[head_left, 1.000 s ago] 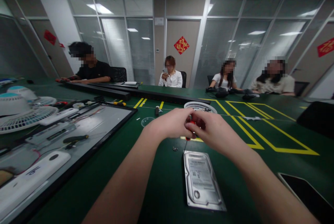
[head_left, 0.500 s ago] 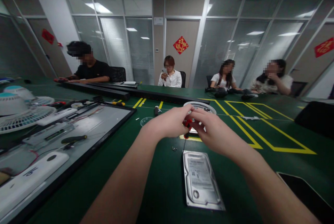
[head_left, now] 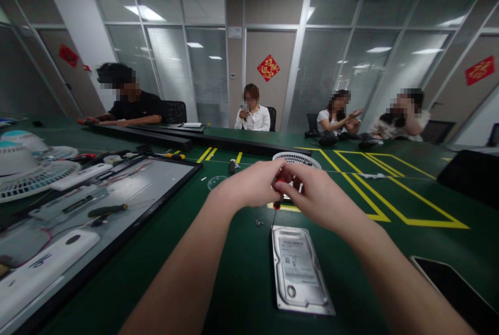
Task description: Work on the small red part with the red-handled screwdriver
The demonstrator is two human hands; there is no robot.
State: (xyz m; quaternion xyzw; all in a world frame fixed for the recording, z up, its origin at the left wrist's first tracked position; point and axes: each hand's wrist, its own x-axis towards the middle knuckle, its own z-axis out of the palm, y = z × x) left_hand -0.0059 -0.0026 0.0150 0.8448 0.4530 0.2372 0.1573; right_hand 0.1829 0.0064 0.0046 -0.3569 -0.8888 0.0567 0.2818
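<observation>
A silver hard drive [head_left: 300,267] lies flat on the green table, its label side up. My left hand [head_left: 257,184] and my right hand [head_left: 315,189] meet above its far end, fingers closed around a small screwdriver [head_left: 277,205] with a red and black handle. The screwdriver's thin shaft points down, and its tip is at the drive's far left corner. Fingers cover most of the handle. Several tiny screws [head_left: 259,223] lie loose to the left of the tip.
A large framed panel [head_left: 156,189] on the left carries another screwdriver [head_left: 107,210] and white casings. A round white grille [head_left: 297,158] sits behind my hands. A dark phone-like slab [head_left: 452,283] lies at right. Several people sit across the table.
My right fingers have shifted around the screwdriver handle, with the thumb now across it. The drive stays in place. Across the table, one person has raised their hands.
</observation>
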